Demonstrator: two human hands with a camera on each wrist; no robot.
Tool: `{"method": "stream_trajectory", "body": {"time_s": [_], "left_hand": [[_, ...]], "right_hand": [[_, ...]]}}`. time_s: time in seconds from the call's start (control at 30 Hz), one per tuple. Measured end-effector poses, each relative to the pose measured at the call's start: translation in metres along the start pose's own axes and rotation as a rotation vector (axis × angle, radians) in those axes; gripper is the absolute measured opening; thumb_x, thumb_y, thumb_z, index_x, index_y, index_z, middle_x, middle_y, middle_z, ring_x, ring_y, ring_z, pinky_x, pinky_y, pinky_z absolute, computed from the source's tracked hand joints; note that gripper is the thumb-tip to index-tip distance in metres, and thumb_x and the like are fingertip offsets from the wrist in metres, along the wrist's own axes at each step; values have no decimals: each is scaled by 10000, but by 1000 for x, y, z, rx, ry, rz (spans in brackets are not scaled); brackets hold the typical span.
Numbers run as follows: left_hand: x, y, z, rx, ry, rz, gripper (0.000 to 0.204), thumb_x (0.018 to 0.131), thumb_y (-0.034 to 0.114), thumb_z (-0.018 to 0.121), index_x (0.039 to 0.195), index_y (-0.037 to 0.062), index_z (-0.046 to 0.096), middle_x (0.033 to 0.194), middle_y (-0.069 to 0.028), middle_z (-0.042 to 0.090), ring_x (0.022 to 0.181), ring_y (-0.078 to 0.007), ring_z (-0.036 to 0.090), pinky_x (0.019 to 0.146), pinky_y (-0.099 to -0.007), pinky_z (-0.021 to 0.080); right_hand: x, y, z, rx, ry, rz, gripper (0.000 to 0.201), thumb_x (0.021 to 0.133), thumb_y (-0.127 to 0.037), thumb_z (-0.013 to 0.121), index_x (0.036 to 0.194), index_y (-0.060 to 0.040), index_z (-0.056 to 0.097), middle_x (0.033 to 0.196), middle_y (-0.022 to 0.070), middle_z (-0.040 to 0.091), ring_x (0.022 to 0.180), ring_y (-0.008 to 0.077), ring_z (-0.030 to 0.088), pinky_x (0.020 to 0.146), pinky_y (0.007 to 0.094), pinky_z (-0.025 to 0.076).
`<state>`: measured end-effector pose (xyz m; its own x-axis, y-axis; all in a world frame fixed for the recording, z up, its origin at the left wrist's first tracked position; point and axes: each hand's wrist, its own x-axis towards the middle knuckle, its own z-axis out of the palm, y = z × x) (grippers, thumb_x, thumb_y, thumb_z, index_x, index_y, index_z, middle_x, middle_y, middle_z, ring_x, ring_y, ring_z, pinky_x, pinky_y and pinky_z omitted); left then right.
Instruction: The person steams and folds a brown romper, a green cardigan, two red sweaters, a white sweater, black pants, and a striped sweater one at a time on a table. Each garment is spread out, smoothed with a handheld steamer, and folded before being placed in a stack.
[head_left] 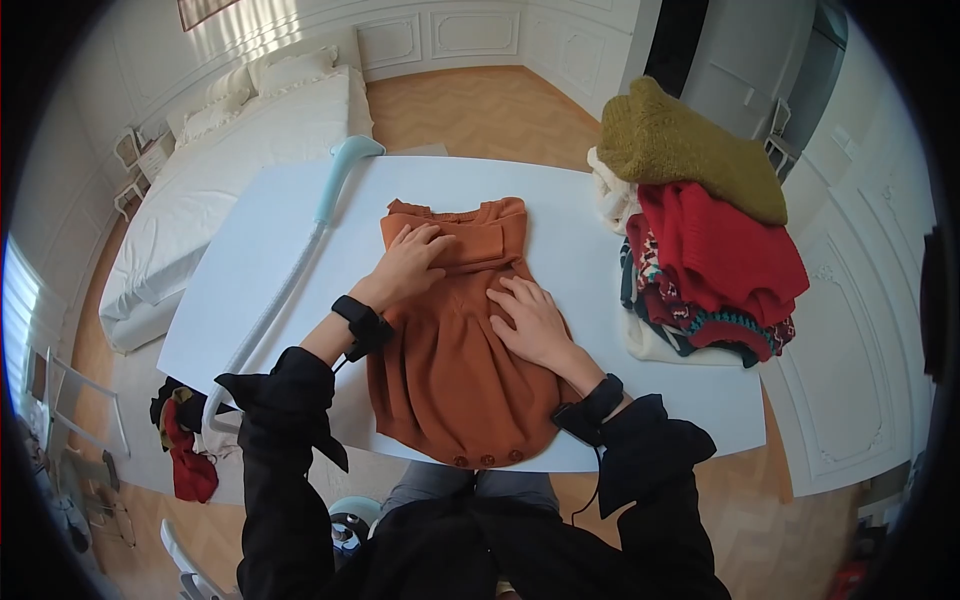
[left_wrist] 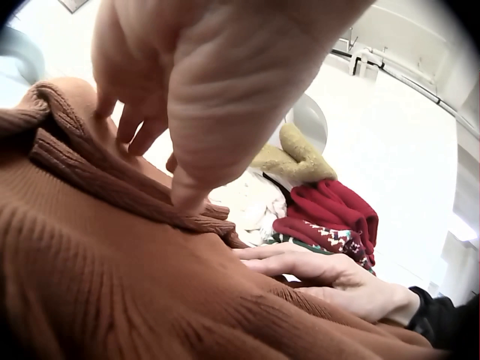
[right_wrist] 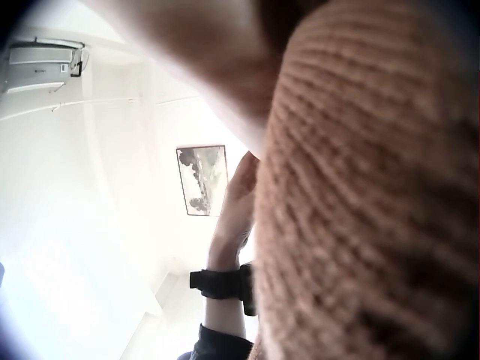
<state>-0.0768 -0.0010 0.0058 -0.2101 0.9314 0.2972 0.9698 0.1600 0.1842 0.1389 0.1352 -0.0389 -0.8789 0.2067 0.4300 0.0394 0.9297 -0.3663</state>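
Observation:
A rust-brown knit garment (head_left: 465, 360) lies on the white table, its sleeves folded across the upper part and buttons along its near edge. The left hand (head_left: 408, 265) rests on the folded sleeve near the neckline, fingers spread; the left wrist view shows this hand (left_wrist: 202, 97) over the ribbed cuff. On the garment's right side, the right hand (head_left: 532, 322) lies with fingers extended, seen also in the left wrist view as a hand (left_wrist: 337, 285) on the cloth. Ribbed knit (right_wrist: 375, 195) fills much of the right wrist view.
A stack of folded knitwear, with a red piece (head_left: 720, 250) and an olive one (head_left: 690, 150), stands at the table's right. A pale blue steamer head (head_left: 345, 175) with its hose (head_left: 280, 295) lies at the left. Clothes (head_left: 190, 455) hang low beyond the left edge.

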Motion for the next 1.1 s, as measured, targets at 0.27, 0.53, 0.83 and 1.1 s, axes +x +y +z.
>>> {"method": "stream_trajectory", "body": {"time_s": [0.27, 0.53, 0.83, 1.1], "left_hand": [[16, 9, 3, -12, 5, -18, 325, 806, 179, 644, 1094, 43, 580, 1120, -159, 593, 1052, -342, 559, 910, -425, 449], [42, 23, 5, -29, 18, -211, 184, 864, 157, 564, 1013, 49, 562, 1064, -139, 607, 917, -353, 610, 773, -453, 489], [9, 30, 11, 117, -67, 46, 429, 849, 222, 616, 1242, 77, 523, 1368, -136, 461, 1300, -314, 394, 1039, -502, 351], [-27, 6, -6, 116, -261, -284, 648, 868, 323, 592, 1445, 196, 327, 1524, -222, 146, 1419, -421, 86, 1089, -611, 197]], "right_hand": [[2, -6, -2, -37, 37, -23, 393, 814, -262, 604, 1153, -63, 610, 1232, 137, 539, 1194, 306, 450, 994, 425, 357], [2, -8, -16, -238, 40, 72, 330, 791, -300, 645, 1024, -66, 652, 1086, 70, 597, 1054, 252, 532, 886, 388, 412], [2, 0, -19, -159, 32, 26, 306, 807, -299, 634, 1005, -65, 642, 1048, 81, 581, 1034, 268, 520, 879, 406, 405], [5, -2, -23, -170, -44, 17, 324, 814, -305, 628, 1031, -64, 643, 1063, 86, 585, 1050, 267, 525, 888, 398, 410]]}}
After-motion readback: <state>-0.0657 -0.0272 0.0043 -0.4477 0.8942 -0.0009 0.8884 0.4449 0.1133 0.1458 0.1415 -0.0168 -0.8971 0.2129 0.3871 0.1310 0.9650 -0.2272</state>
